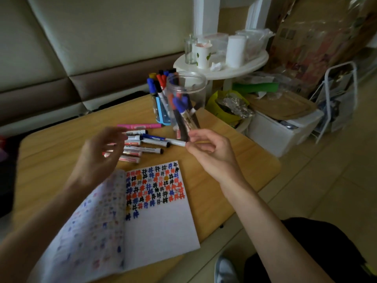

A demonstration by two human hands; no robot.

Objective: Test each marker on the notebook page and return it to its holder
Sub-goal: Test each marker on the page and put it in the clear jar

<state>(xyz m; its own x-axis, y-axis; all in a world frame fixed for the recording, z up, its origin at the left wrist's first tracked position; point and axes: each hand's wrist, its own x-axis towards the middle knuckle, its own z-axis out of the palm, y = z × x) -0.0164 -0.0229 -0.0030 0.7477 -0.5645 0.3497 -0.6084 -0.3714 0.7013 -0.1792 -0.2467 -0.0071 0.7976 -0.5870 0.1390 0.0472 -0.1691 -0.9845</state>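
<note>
Currently a blue-capped marker (163, 139) is pinched at its white end by the right hand (208, 152). The left hand (98, 158), blurred, is spread open over roughly eight loose markers (140, 149) on the bench (234, 160). Marker labels cannot be read. Hash-like marks are seen on the notebook (159, 221). Two holders are counted: a clear jar (186, 92) and a blue holder (161, 114).

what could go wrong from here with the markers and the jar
The right hand pinches a blue-capped marker by its very end, so it may slip or swing. The tall clear jar stands just behind those fingers, and a careless lift could tip it. The left hand hovers over the loose markers, and a brush could send them rolling.
</note>
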